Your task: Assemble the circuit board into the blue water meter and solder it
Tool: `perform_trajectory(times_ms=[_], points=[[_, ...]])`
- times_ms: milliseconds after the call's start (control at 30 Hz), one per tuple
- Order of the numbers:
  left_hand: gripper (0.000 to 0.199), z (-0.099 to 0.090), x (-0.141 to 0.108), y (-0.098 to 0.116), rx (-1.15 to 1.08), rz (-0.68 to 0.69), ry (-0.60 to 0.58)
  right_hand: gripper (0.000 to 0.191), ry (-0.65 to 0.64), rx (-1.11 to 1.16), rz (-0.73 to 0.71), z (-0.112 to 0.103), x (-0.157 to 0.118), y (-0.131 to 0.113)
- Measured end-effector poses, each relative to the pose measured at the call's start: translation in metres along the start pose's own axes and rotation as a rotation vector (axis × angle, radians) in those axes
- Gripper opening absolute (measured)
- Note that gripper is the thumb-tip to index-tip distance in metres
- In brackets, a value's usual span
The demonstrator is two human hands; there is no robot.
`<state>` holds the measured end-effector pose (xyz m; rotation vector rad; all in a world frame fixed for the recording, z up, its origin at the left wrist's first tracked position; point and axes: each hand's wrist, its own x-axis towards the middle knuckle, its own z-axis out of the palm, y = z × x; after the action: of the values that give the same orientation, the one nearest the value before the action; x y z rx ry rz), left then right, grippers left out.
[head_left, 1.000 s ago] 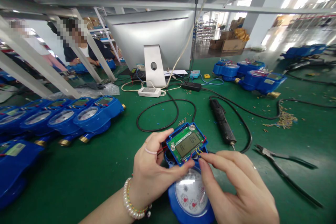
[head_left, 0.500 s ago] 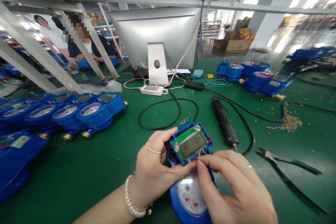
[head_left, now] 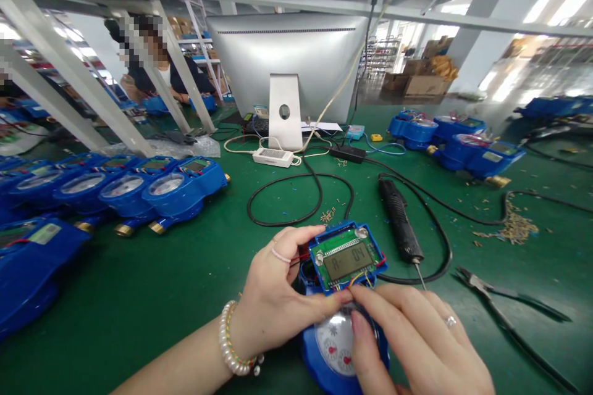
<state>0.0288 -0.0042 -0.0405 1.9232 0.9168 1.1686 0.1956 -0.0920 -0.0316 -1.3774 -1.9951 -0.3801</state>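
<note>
A blue-framed display module point(head_left: 349, 259) with a green circuit board and a small screen is tilted above a blue meter point(head_left: 315, 355) with a round dial. My left hand point(head_left: 278, 296) grips the module, fingers on its upper left edge and thumb along its lower edge. At the lower edge, beside thin yellow and red wires, the forefinger of my right hand point(head_left: 417, 333) touches the module. The right thumb is over the dial, apart from the forefinger; the other fingers lie together.
A black electric screwdriver point(head_left: 399, 219) and pliers point(head_left: 486, 290) lie at the right, near scattered brass screws point(head_left: 516, 222). Blue meters point(head_left: 185, 188) line the left side. A monitor point(head_left: 287, 55) stands behind a looped black cable. Beyond the metal posts is a person point(head_left: 162, 74).
The view has shifted slightly. My right thumb has parted from the forefinger at the wires and moved down over the dial. My left hand still holds the module.
</note>
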Motion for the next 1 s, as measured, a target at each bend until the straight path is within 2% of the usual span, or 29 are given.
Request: perform_trajectory(times_ms=[100, 267, 367, 533, 800, 900, 1000], points=[[0.061, -0.001, 0.002, 0.002, -0.086, -0.018, -0.013, 0.025, -0.037, 0.054, -0.064, -0.008, 0.006, 0.008], [0.059, -0.001, 0.003, 0.006, -0.225, -0.042, -0.024, 0.016, 0.025, 0.136, -0.084, -0.021, 0.028, 0.026], [0.058, -0.001, 0.003, 0.007, -0.262, -0.072, -0.019, 0.013, -0.007, 0.177, -0.127, -0.022, 0.037, 0.034], [0.061, -0.002, 0.004, 0.007, -0.288, -0.079, -0.027, 0.018, -0.067, 0.236, -0.207, -0.016, 0.04, 0.04], [0.068, -0.006, 0.003, 0.007, -0.407, -0.163, -0.062, 0.023, -0.062, 0.284, -0.273, -0.004, 0.042, 0.049], [0.067, -0.008, 0.004, 0.009, -0.482, -0.225, -0.074, 0.024, -0.074, 0.373, -0.322, 0.004, 0.05, 0.056], [0.066, -0.009, 0.007, 0.011, -0.533, -0.276, -0.077, 0.036, -0.11, 0.505, -0.302, 0.012, 0.056, 0.059]])
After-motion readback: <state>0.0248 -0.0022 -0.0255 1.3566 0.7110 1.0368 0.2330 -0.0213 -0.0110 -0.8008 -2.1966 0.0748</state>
